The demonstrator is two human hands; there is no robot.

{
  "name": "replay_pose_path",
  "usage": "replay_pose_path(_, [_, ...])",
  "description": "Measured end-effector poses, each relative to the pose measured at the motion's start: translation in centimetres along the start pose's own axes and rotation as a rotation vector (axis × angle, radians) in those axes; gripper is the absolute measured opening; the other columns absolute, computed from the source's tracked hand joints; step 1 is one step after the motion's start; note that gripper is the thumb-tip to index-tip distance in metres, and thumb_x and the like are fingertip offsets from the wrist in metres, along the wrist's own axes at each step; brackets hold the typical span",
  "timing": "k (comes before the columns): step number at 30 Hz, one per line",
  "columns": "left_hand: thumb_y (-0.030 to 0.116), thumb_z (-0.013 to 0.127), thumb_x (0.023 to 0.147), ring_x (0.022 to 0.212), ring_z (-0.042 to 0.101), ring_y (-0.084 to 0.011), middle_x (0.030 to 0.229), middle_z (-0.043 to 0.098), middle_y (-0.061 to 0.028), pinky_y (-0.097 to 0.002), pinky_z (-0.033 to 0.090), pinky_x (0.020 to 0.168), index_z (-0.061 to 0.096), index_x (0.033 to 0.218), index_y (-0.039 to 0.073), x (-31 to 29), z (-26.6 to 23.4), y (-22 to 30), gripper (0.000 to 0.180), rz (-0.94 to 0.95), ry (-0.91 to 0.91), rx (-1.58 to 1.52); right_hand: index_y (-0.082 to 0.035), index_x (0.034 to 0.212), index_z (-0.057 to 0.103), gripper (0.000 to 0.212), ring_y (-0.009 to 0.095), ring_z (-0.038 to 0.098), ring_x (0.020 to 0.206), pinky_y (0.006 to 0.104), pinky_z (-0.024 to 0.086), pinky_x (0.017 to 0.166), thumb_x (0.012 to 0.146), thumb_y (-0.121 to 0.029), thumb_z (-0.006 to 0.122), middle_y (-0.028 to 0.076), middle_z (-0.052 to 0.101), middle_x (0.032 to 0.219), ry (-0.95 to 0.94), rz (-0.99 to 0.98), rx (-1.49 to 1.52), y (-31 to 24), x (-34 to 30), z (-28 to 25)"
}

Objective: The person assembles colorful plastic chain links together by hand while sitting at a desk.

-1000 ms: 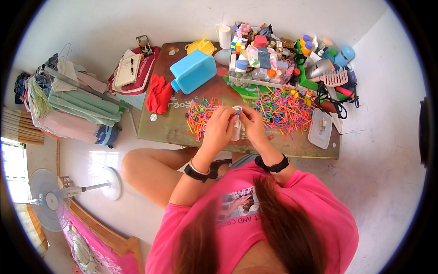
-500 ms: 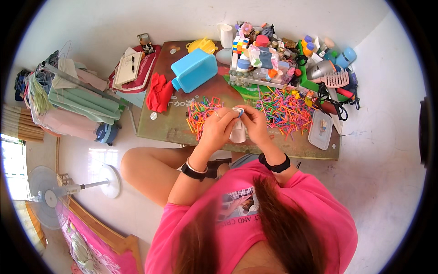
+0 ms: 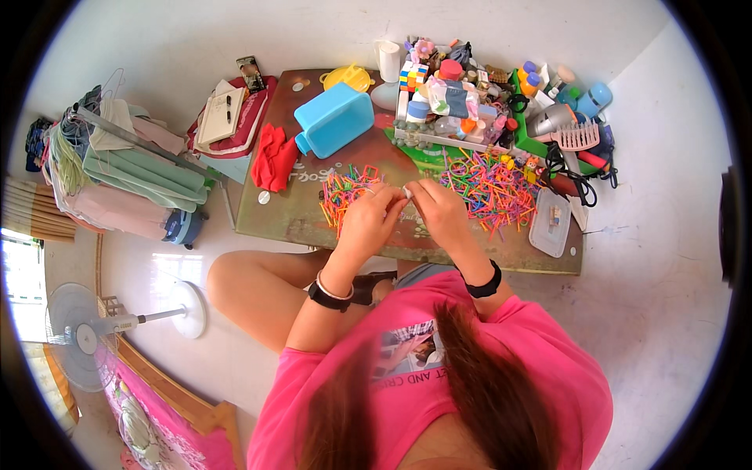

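Note:
Over the near half of the table, my left hand [image 3: 370, 221] and my right hand [image 3: 441, 213] meet with fingers closed in a pinch. Between their fingertips shows a small white piece [image 3: 406, 193], maybe tissue or cloth; most of it is hidden by the fingers. Just behind and beside my left hand lies a smaller heap of colourful plastic sticks [image 3: 338, 201]. A larger heap of similar coloured pieces [image 3: 501, 192] spreads to the right of my right hand.
Farther back, a light-blue plastic container [image 3: 335, 121] lies tipped beside red gloves [image 3: 274, 159]. A crowded tray [image 3: 446, 141] of bottles and small items fills the back right, near a hairbrush [image 3: 576, 136] and black cables. A clear plastic lid or box [image 3: 551, 223] lies at the right edge.
The white piece that hung below my fingers, with a bit of blue at its top, is now mostly out of sight. My right hand has shifted slightly; the heaps look unchanged.

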State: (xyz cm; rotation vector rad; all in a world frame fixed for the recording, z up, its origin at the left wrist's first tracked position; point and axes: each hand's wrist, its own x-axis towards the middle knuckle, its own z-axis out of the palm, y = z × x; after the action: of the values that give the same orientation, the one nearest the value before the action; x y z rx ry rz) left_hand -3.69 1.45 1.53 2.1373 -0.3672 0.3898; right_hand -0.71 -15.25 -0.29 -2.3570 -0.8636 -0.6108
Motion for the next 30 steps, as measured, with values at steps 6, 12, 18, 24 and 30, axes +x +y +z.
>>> replay_pose_path(6, [0.003, 0.065, 0.084, 0.071, 0.062, -0.0282, 0.085, 0.061, -0.0121, -0.0361, 0.049, 0.062, 0.06, 0.092, -0.001, -0.1, -0.5, -0.1, 0.01, 0.069, -0.039, 0.042, -0.005, 0.101, 0.061, 0.02, 0.027, 0.062, 0.076, 0.0336, 0.048, 0.061, 0.081, -0.006, 0.06, 0.008, 0.059, 0.089, -0.016, 0.08, 0.093, -0.8, 0.1, -0.5])
replay_pose_path(12, [0.0, 0.063, 0.085, 0.073, 0.063, -0.0264, 0.087, 0.062, -0.0124, -0.0333, 0.05, 0.065, 0.06, 0.095, -0.001, 0.0, -0.2, -0.1, 0.01, 0.064, 0.079, -0.044, -0.001, 0.101, 0.065, 0.015, 0.016, 0.065, 0.075, 0.0274, 0.049, 0.062, 0.088, -0.008, 0.063, 0.007, 0.065, 0.087, -0.072, 0.489, 0.699, -0.3, -0.1, 0.1])
replay_pose_path(18, [0.002, 0.059, 0.091, 0.072, 0.062, -0.0155, 0.087, 0.063, -0.0086, -0.0276, 0.049, 0.064, 0.059, 0.097, -0.001, -0.3, 1.2, -0.2, 0.007, -0.192, 0.225, -0.333, 0.002, 0.101, 0.065, 0.017, 0.007, 0.061, 0.073, 0.0242, 0.047, 0.064, 0.087, -0.009, 0.067, 0.005, 0.066, 0.083, 0.031, 0.688, 1.124, -1.7, -0.1, 0.5])
replay_pose_path(24, [0.008, 0.056, 0.094, 0.067, 0.062, -0.0216, 0.079, 0.063, -0.0122, -0.0304, 0.047, 0.06, 0.056, 0.097, -0.001, -0.8, 2.6, -1.1, 0.01, -0.345, 0.187, -0.346, 0.001, 0.096, 0.061, 0.016, 0.018, 0.059, 0.068, 0.0285, 0.045, 0.062, 0.085, -0.009, 0.068, 0.01, 0.059, 0.077, 0.129, 0.416, 0.609, -2.4, -0.1, 1.0])
replay_pose_path(30, [0.008, 0.053, 0.095, 0.066, 0.062, -0.0237, 0.075, 0.061, -0.0126, -0.0331, 0.047, 0.06, 0.055, 0.098, 0.0, -0.5, 1.8, -1.0, 0.009, -0.229, 0.001, -0.291, 0.002, 0.094, 0.06, 0.014, 0.019, 0.055, 0.065, 0.0295, 0.042, 0.059, 0.089, -0.01, 0.062, 0.011, 0.057, 0.076, 0.139, 0.456, 0.616, -0.6, -1.0, 1.9])
